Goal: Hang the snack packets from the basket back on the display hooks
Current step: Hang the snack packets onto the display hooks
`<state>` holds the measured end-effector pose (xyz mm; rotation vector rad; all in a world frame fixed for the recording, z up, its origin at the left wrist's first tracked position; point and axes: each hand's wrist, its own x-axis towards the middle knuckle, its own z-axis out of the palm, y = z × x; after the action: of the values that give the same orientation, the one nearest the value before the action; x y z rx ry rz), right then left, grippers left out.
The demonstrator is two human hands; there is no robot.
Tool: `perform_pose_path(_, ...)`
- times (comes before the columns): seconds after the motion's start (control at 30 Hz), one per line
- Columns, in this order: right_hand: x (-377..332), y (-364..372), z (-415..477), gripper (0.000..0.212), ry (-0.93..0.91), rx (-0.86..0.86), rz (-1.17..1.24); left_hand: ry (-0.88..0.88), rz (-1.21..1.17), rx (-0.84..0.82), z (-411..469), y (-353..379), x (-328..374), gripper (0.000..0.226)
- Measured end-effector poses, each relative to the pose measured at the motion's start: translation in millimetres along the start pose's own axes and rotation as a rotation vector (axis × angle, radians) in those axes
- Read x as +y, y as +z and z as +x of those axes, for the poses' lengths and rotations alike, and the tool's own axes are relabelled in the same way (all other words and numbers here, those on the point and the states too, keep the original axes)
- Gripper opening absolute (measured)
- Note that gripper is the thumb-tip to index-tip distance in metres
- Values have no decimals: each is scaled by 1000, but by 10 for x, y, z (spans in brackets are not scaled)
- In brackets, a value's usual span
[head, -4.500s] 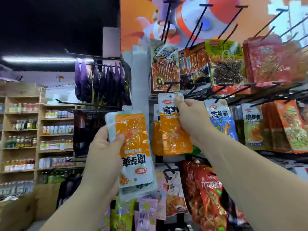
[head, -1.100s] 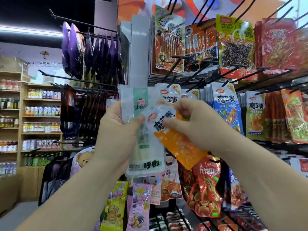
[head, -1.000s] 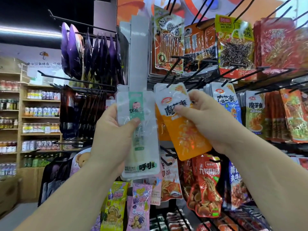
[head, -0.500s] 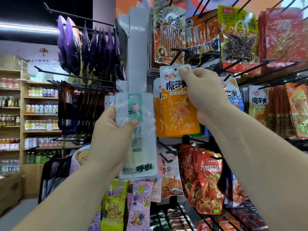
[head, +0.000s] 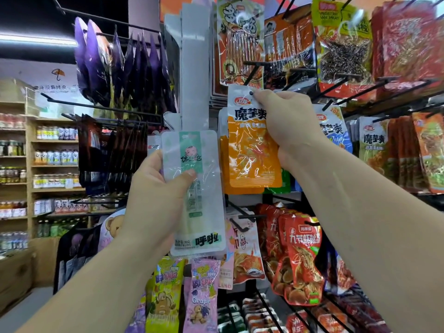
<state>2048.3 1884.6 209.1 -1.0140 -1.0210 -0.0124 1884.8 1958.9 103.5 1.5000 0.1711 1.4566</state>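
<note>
Crowded hook rack [head: 193, 68]: right hand [head: 286, 118] pinching orange packet [head: 252, 152] by its top edge at hook tip [head: 251, 93]; left of it, left hand [head: 158, 195] gripping pale packet [head: 201, 212].

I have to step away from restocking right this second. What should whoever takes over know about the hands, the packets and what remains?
Right hand pinches the top of the orange packet; the hook tip shows at the packet's hole.
Left hand holds the pale green packet upright, lower and to the left, on no hook.
Done: the orange packet seems started onto its hook.
Left: slide it fully on and let go, then hang the pale green packet. The basket is out of view, so I cannot tell how many remain.
</note>
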Motion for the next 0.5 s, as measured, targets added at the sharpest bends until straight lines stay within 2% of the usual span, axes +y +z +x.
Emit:
perform_pose_path(0.13, -20, 1, 38, 22, -14, 27, -22, -2, -16, 9, 6, -27, 24, 31)
perform_pose_path(0.23, 30, 9, 62, 19, -18, 34, -128, 3, -21, 18, 6, -44, 34, 32)
perform_pose_path(0.4, 332, 41, 111, 51, -102, 82, -328, -4, -21, 17, -6, -82, 34, 32)
perform_pose_path(0.5, 427, 48, 130, 55, -193, 135, -498, -20, -25, 17, -16, -94, 32, 31)
